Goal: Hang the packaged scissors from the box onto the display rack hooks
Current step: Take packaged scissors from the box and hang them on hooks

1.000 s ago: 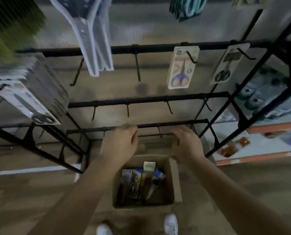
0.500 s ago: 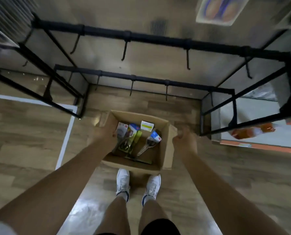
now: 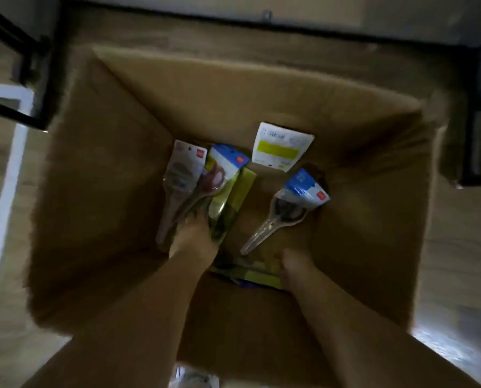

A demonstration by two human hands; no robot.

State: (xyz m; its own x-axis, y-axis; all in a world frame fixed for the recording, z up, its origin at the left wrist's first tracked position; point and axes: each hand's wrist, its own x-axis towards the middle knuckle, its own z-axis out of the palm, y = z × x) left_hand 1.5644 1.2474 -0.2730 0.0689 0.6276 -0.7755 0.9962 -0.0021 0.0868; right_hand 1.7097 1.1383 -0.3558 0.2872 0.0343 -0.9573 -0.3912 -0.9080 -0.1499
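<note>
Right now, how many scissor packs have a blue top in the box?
2: one blue-topped pack in the left bunch by the left hand, one alone at right. Others may be hidden underneath.

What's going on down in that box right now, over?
Both hands in brown cardboard box. Left hand on green-carded scissors pack; right hand low, grip unclear. Nothing lifted yet. No obstruction seen.

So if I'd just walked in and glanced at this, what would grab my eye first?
Probably the big open cardboard box filling the view, with both bare arms plunged into it. At its bottom lie packaged scissors, the brightest a white card with a lime stripe near the far wall. The left hand reaches among the packs on the left; the right hand is low by the near wall, beside a blue-topped pack.
</note>
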